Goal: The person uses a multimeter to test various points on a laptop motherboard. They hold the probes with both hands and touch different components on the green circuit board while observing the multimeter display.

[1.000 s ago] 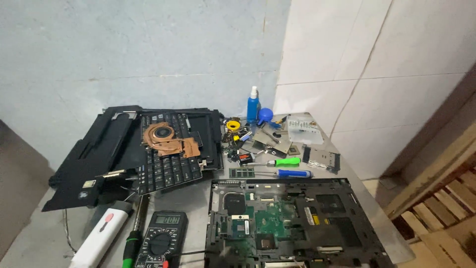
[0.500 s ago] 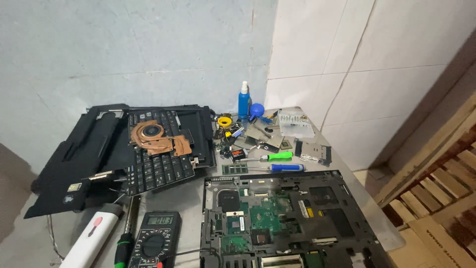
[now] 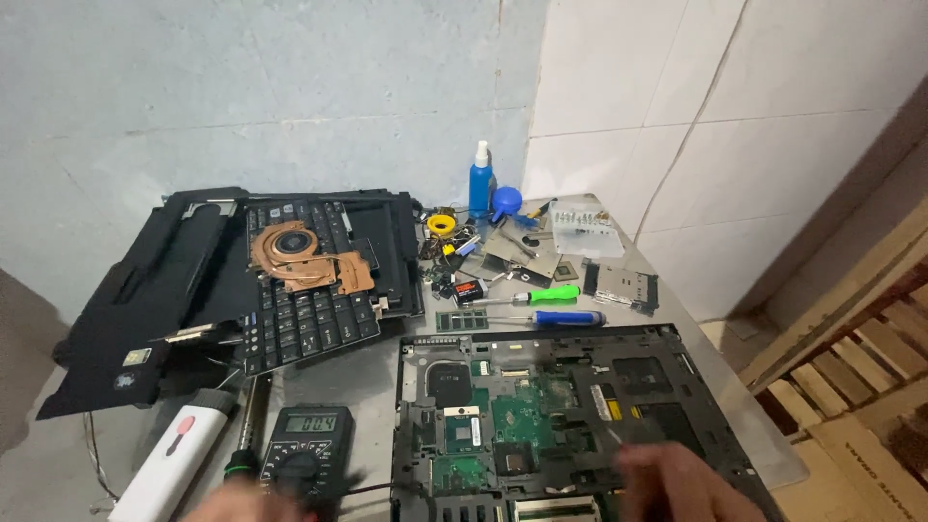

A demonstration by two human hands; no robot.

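Motherboard (image 3: 541,425) flat, long axis left-right (right hand (image 3: 681,488) blurred over it).

heatsink (image 3: 307,256): coppery metal | keyboard (image 3: 309,319): matt black plastic | wall (image 3: 242,97): rough plaster

Grey table (image 3: 372,372) under laptop parts (image 3: 551,416)

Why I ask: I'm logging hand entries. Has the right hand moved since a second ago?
Yes. The right hand, out of view before, has come up from the bottom edge over the laptop base.
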